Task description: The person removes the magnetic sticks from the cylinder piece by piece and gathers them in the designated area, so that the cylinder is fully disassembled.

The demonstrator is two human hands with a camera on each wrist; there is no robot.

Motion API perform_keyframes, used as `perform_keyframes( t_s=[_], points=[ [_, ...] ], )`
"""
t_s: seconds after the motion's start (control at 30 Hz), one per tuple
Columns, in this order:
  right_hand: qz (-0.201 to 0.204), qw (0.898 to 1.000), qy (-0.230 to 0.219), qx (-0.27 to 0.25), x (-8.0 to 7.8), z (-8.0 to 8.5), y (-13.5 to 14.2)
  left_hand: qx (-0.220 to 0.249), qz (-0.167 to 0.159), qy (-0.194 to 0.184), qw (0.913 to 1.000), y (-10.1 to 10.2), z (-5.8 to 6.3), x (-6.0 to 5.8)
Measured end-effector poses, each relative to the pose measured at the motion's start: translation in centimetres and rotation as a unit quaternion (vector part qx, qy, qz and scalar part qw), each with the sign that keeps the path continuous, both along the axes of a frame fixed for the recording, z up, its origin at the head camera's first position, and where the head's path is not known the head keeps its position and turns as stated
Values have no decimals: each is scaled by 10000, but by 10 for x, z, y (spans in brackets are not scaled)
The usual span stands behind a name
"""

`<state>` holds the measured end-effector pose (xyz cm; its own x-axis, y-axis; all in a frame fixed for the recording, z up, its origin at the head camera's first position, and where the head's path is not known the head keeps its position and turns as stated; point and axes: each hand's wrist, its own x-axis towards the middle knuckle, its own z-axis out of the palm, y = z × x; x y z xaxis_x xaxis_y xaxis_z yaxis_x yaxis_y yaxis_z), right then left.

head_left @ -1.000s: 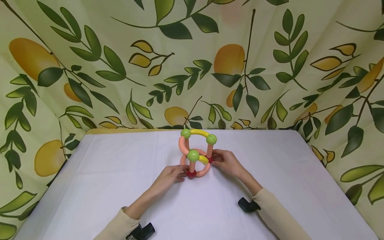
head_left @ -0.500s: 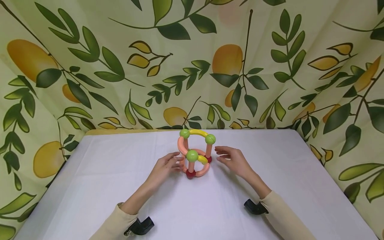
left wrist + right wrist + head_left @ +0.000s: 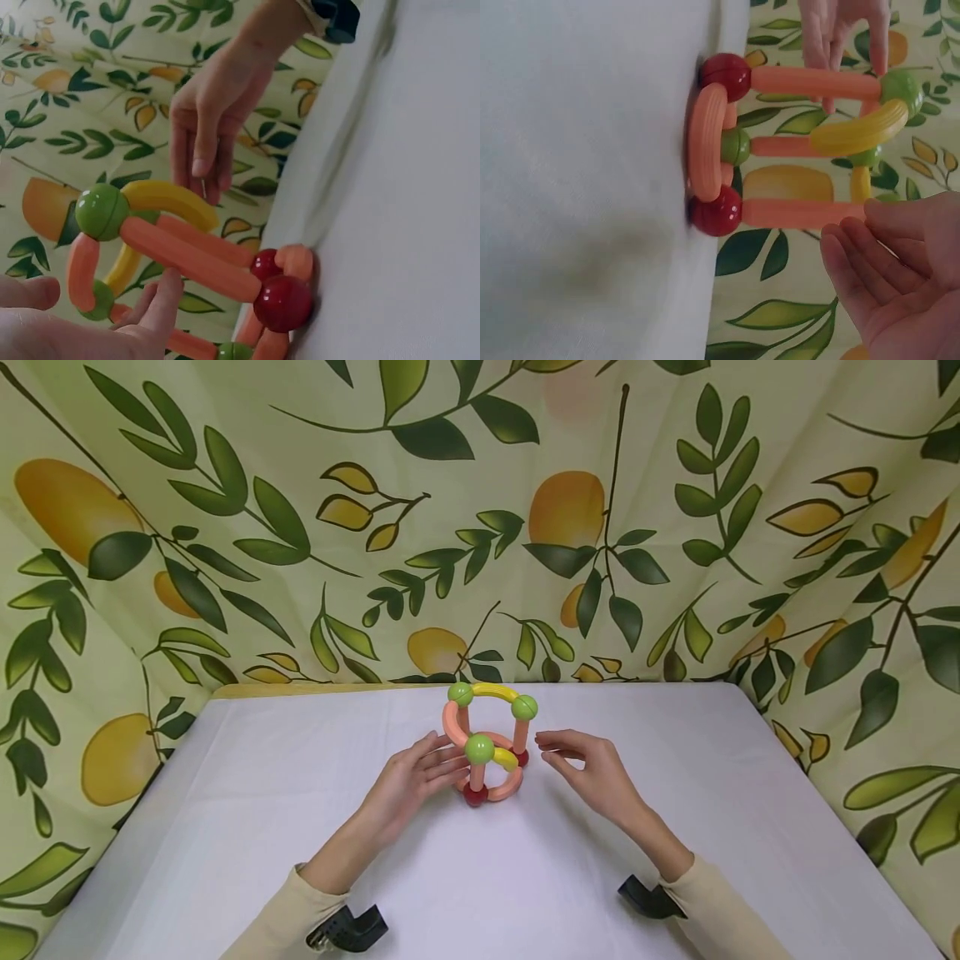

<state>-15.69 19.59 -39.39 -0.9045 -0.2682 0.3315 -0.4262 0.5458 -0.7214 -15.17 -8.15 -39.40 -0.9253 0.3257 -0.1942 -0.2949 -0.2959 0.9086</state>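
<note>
A toy frame of magnetic sticks and balls stands upright on the white-covered table. Green balls [image 3: 479, 748] sit at its upper corners and red balls [image 3: 476, 794] at its base. Straight pink sticks [image 3: 810, 82] serve as posts, while curved yellow sticks [image 3: 171, 201] and curved pink sticks [image 3: 706, 142] form its two rings. My left hand [image 3: 405, 785] is beside the frame's left side, fingers extended and overlapping it in the head view. To the right, my right hand [image 3: 600, 777] hovers apart from the frame, fingers loosely bent and holding nothing.
The white tablecloth [image 3: 247, 827] covers the table, whose far edge runs just behind the frame. A curtain [image 3: 480, 560] printed with leaves and fruit hangs behind and at both sides. Black wrist mounts [image 3: 348, 929] sit at both beige sleeves.
Both hands have let go of the base's red balls. My left hand has risen along the left side with its fingers straightened; my right hand has drawn away rightward. The frame stays put.
</note>
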Motion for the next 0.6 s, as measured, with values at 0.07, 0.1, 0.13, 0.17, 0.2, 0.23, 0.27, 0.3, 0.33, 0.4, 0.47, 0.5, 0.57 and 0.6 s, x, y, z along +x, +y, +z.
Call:
perform_keyframes(
  t_s=[0.07, 0.1, 0.13, 0.17, 0.2, 0.23, 0.27, 0.3, 0.33, 0.4, 0.47, 0.5, 0.57, 0.6],
  points=[
    [103, 9999, 136, -17, 3, 1, -4, 153, -52, -35, 9999, 0, 1, 1],
    [163, 9997, 183, -36, 4, 2, -6, 191, -61, -38, 9998, 0, 1, 2],
    [230, 9994, 231, -68, 5, 3, -9, 217, -59, -48, 9997, 0, 1, 2],
    [304, 9991, 276, -99, 6, 3, -11, 163, -62, 3, 9998, 0, 1, 2],
    [359, 9988, 321, -110, 7, 4, -14, 104, -40, 44, 9999, 1, 2, 3],
    [401, 9985, 355, -112, 7, 5, -16, -5, -4, 106, 9999, 1, 2, 3],
    [436, 9982, 399, -107, 8, 5, -19, -129, 44, 155, 9998, 2, 3, 3],
    [459, 9980, 429, -114, 8, 6, -21, -276, 80, 225, 9993, 2, 3, 4],
    [477, 9977, 474, -94, 8, 6, -23, -427, 126, 282, 9986, 3, 4, 4],
    [482, 9974, 529, -44, 8, 7, -26, -692, 295, 387, 9964, 6, 5, 4],
    [498, 9972, 561, -22, 8, 7, -28, -955, 570, 538, 9923, 8, 6, 5],
    [513, 9971, 556, -28, 8, 7, -29, -1101, 756, 687, 9887, 9, 6, 6],
    [524, 9971, 559, -11, 8, 8, -31, -1473, 1186, 1159, 9751, 12, 6, 7],
    [535, 9969, 571, -6, 8, 8, -31, -1677, 1399, 1443, 9651, 13, 6, 8]
  ],
)
